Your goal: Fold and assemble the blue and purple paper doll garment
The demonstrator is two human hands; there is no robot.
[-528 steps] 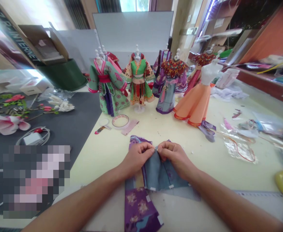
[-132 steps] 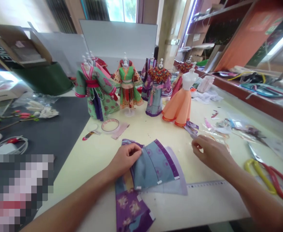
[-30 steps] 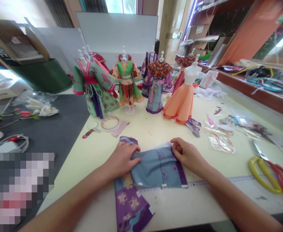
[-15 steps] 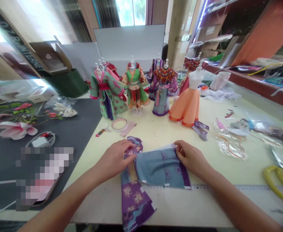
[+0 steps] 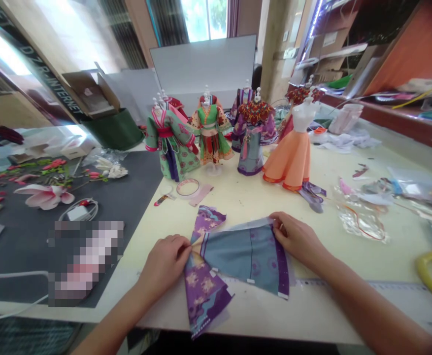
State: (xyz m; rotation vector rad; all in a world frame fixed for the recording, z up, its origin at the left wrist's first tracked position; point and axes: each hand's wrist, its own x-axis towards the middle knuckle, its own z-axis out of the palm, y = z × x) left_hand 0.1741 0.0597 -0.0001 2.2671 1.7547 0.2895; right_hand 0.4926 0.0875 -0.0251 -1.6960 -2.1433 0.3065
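Panel of blue-grey fabric (image 5: 230, 254), head view: nearer the wearer than the tape roll (image 5: 187, 194) and to its right, purple floral strip (image 5: 204, 283) along its left edge. Left hand (image 5: 167, 259), on the roll's near side, pinches cloth where strip and panel meet. Right hand (image 5: 297, 237), near-right of the roll, grips the panel's upper right corner narrowly. Orange-skirted mannequin (image 5: 289, 158) stands right of the roll.

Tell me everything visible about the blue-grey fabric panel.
The blue-grey fabric panel widens toward a dark purple right border, with a dark line, purple roundels and white tabs along its lower edge. It stretches, fairly smooth, over the pale tabletop, its left end against purple floral fabric; the right hand grips its upper right corner.
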